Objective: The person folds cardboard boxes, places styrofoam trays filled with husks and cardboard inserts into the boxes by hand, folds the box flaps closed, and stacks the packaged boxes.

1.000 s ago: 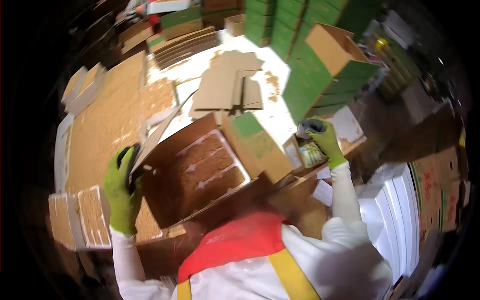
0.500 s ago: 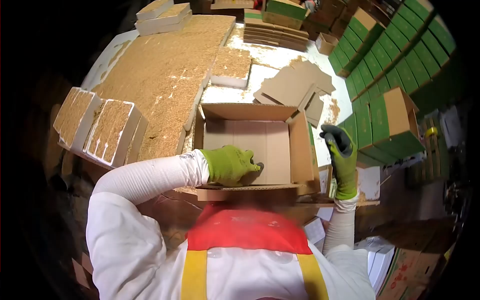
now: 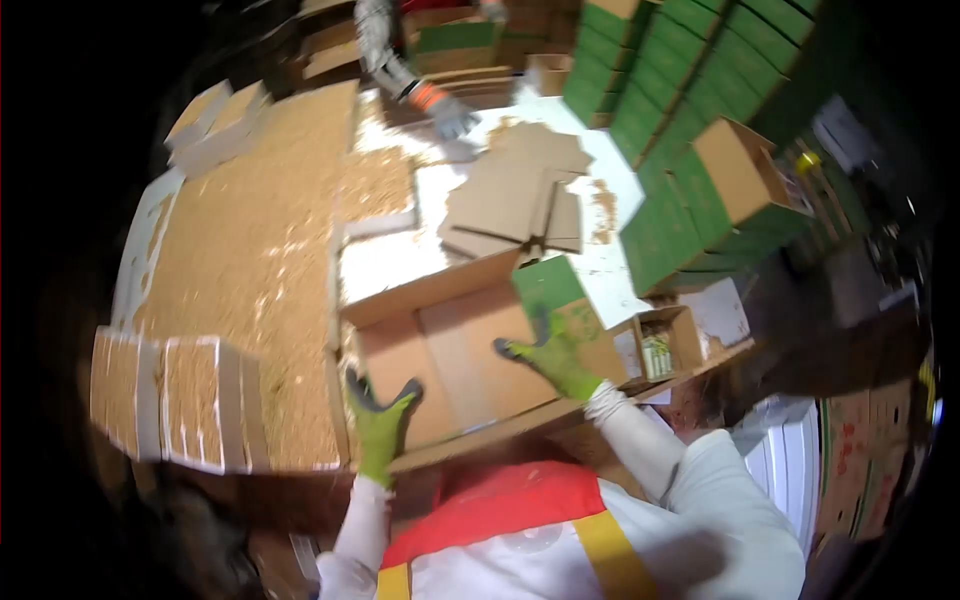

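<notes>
An open cardboard box [image 3: 455,345] lies in front of me at the table's near edge, with a strip of tape across its bare inner bottom. My left hand [image 3: 383,415], in a green and black glove, is at the box's left side with thumb and fingers spread. On the right side, my right hand [image 3: 556,352], gloved alike, reaches over the green and brown flap [image 3: 560,290]; its thumb points into the box and its fingers are apart. Neither hand is closed around anything.
A brown-topped slab [image 3: 250,230] covers the left, with white-sided blocks [image 3: 195,400] at its near corner. Flat cardboard pieces [image 3: 510,190] lie beyond the box. Green boxes [image 3: 690,220] are stacked at right, near a small box [image 3: 657,345]. A co-worker's gloved hand [image 3: 452,117] reaches in.
My left hand has come out of the box to its left side; my right hand has moved onto its right side. The view has swung, and a co-worker's arm now shows at the back.
</notes>
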Action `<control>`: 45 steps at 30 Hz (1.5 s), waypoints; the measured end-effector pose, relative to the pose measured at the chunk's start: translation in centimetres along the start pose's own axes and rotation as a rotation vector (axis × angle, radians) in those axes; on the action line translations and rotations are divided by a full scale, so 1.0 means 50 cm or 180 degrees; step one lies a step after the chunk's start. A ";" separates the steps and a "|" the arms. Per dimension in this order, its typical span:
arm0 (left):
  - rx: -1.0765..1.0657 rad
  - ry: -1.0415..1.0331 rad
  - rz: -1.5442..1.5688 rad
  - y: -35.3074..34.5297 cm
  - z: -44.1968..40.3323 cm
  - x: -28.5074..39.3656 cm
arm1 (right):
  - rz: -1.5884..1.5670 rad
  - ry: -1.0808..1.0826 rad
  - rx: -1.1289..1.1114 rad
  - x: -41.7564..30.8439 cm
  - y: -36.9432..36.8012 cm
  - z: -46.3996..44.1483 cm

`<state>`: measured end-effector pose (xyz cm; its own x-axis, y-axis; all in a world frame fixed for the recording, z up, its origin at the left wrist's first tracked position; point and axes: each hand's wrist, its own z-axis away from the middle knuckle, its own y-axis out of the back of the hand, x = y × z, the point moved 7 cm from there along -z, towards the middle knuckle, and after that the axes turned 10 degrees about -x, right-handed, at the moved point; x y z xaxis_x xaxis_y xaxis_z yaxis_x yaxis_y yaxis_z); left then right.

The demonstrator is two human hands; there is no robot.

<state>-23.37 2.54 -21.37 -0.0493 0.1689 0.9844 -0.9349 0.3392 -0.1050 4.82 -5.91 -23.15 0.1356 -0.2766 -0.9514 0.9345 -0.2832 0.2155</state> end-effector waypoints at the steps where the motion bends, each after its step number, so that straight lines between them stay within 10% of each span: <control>1: -0.0325 0.0022 0.0103 0.015 -0.006 -0.026 | 0.0880 -0.0634 -0.0265 -0.039 -0.002 0.019; 8: -0.0888 0.0400 0.0743 -0.176 -0.060 0.096 | 0.0066 0.0864 -0.0750 -0.240 0.205 -0.015; 12: -0.1344 -0.0042 0.1635 -0.529 -0.144 0.232 | 0.1497 0.2769 0.1688 -0.418 0.628 0.193; 14: -0.1603 -0.0406 0.1962 -0.694 -0.192 0.270 | 0.1874 0.2721 0.3220 -0.403 0.877 0.309; 18: -0.2391 0.0256 0.2361 -0.999 -0.246 0.254 | 0.1039 0.1169 0.3414 -0.087 1.249 0.286; 21: -0.2960 0.0020 0.1355 -1.135 -0.246 0.234 | 0.0518 0.0750 0.2941 0.103 1.272 0.199; 27: -0.3410 0.0823 -0.0230 -1.224 -0.239 0.235 | -0.1270 0.2672 0.2111 0.283 1.227 0.027; 31: -0.3308 0.0616 0.0006 -1.315 -0.284 0.173 | 0.0304 0.2273 0.3140 0.302 1.226 0.027; 36: -0.2642 0.1386 0.0629 -1.158 -0.260 0.194 | 0.3220 0.0388 0.2706 0.268 1.263 0.120; 39: -0.2099 0.0657 0.0693 -0.873 -0.296 0.167 | 0.1262 0.0939 0.4634 0.097 1.140 0.301; 40: -0.1805 -0.0228 0.0195 -0.710 -0.302 0.159 | 0.0141 0.2072 0.3974 0.064 1.059 0.311; 42: -0.0568 -0.0910 -0.0835 -0.353 -0.278 0.090 | 0.0493 0.1976 0.2958 -0.045 0.774 0.295; 45: 0.0638 0.0290 -0.1928 -0.026 -0.076 0.025 | 0.0407 0.0864 0.0475 -0.028 0.396 0.206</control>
<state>-20.90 5.81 -20.54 0.5297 0.0827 0.8442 -0.8357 0.2212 0.5027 19.72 -20.60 -15.28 0.3501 -0.0695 -0.9341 0.8485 -0.3989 0.3477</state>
